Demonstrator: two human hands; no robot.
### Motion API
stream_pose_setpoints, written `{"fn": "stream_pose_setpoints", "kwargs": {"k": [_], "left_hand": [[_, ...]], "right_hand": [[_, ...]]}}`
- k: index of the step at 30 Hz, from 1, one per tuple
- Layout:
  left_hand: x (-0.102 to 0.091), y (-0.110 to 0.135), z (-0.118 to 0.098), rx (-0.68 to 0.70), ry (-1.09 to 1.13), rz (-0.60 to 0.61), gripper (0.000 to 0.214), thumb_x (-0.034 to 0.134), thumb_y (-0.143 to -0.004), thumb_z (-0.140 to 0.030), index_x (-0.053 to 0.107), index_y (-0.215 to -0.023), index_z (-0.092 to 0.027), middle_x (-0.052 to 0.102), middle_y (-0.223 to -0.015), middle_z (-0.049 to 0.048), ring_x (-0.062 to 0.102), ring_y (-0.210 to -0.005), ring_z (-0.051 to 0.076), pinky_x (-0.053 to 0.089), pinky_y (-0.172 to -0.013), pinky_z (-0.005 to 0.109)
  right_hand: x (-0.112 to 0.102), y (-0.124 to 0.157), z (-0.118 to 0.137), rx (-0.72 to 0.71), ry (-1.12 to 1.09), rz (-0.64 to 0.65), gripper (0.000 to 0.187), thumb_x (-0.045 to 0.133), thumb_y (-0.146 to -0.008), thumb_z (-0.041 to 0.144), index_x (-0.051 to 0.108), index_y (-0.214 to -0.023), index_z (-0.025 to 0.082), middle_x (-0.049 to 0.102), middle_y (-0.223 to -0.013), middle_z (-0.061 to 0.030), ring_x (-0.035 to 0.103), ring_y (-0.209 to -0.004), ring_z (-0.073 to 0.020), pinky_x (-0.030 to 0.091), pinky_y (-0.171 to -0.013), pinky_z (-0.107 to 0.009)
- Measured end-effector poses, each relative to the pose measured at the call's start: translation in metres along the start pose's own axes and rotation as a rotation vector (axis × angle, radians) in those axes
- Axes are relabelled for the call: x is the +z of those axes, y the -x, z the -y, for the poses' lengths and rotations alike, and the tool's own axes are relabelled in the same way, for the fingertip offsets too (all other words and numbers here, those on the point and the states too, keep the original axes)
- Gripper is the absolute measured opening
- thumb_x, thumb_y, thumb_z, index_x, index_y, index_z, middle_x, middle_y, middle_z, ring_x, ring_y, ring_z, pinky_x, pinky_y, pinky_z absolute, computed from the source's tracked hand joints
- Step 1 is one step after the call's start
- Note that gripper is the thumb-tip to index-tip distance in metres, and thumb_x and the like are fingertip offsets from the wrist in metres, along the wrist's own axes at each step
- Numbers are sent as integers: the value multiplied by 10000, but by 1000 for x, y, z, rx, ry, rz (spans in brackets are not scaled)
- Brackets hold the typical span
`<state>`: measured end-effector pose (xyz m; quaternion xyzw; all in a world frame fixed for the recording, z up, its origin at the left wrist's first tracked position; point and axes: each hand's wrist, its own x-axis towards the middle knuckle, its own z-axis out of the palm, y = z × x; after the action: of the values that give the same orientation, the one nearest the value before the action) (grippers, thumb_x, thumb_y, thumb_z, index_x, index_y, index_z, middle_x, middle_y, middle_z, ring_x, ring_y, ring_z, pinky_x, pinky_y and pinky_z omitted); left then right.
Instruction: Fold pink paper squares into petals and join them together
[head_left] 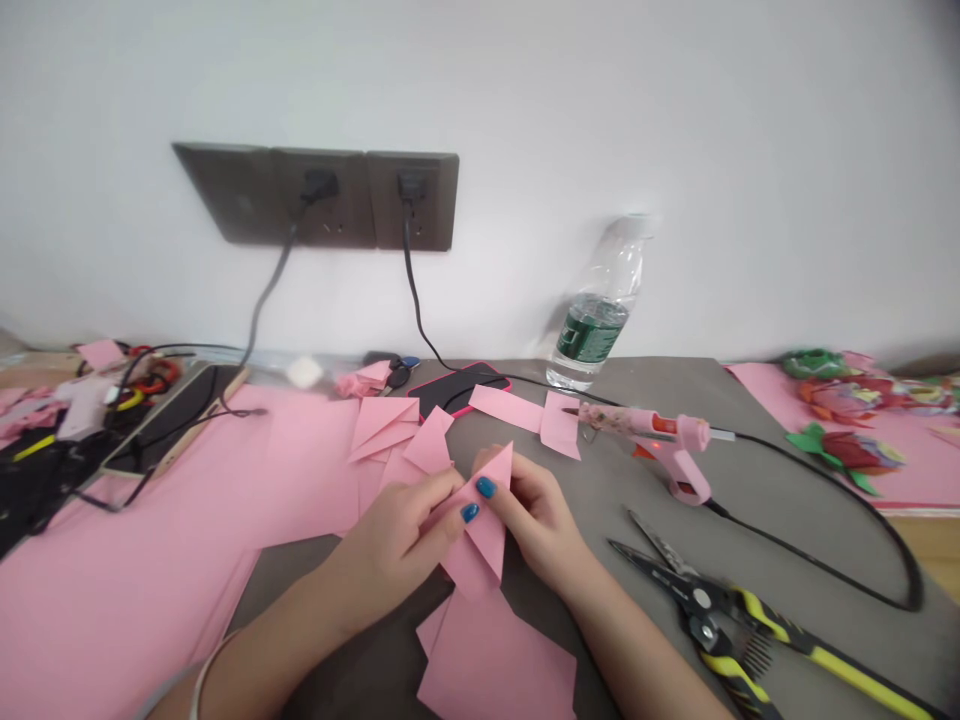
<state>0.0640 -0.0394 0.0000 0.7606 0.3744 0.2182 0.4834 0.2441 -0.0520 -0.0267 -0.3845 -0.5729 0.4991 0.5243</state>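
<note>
Folded pink paper [480,525] at lower centre of the frame, a pointed piece held clear of the table between both hands. Left hand [394,530] closed on its left side; right hand [532,515] closed on its right side and upper point. Grip firm on both sides, the two thumbs close together over the fold, blue nails [486,487] showing on top. A bangle [196,690] circles the left wrist. Directly below the hands lie loose pink sheets [495,660]; just beyond them, pink triangles [382,425] are piled at centre. A pink strip [504,408] and a square [560,425] lie next to the nozzle of a pink glue gun [667,445], its black cord [840,530] looping right. Snips [697,600] with yellow-and-black handles rest at lower right. The grey table [622,480] is partly covered by a large pink sheet [150,570] at left. Paper flowers [847,450] sit at right. At the back, a water bottle [596,310] stands by the white wall [712,130], near a phone [457,388] in a pink case. Two cords rise to dark wall sockets [315,197] at upper centre.
</note>
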Motion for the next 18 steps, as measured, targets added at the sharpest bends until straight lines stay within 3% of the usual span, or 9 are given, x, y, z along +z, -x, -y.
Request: {"fn": "stream_pose_setpoints", "kwargs": {"k": [18], "left_hand": [[1, 0, -5, -26, 4, -10, 419, 369, -1028, -389, 302, -655, -209, 289, -593, -64, 281, -537, 102, 215, -497, 263]], "right_hand": [[1, 0, 3, -49, 56, 3, 326, 530, -984, 419, 541, -745, 198, 464, -725, 4, 404, -641, -151, 335, -578, -279]]}}
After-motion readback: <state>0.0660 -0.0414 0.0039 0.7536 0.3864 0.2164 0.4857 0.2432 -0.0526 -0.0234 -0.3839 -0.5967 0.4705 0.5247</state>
